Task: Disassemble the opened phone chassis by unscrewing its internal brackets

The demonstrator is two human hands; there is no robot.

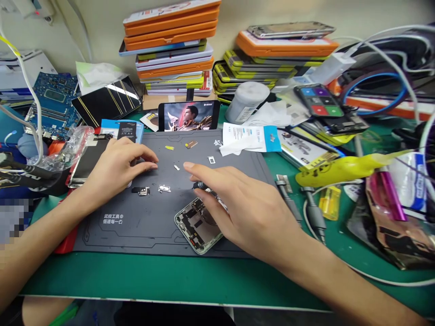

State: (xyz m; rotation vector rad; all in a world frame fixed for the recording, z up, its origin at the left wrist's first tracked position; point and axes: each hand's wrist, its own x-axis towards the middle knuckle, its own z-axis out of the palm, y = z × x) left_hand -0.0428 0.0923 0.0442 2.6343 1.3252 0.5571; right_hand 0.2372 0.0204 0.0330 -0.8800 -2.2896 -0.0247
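My left hand (117, 160) hovers over the left part of the grey work mat (132, 235), thumb and fingers apart, with nothing visible in it. Just below its fingertips lie a small dark phone part (141, 191) and a silver metal bracket (164, 188). My right hand (244, 203) is curled above an opened phone body (197, 226), hiding that body's right side. Between its thumb and index finger shows the dark ridged end of a small tool-like thing (200, 185); the rest is hidden by the hand. A tiny light piece (176, 167) and a SIM tray (211, 160) lie farther back.
Behind the mat, a phone playing video (189, 115) stands upright. Stacked orange boxes (170, 31) rise at the back. To the right lie a yellow bottle (340, 170), a grey cable tool (314, 213) and loose wires. A blue circuit board (54, 97) leans at left.
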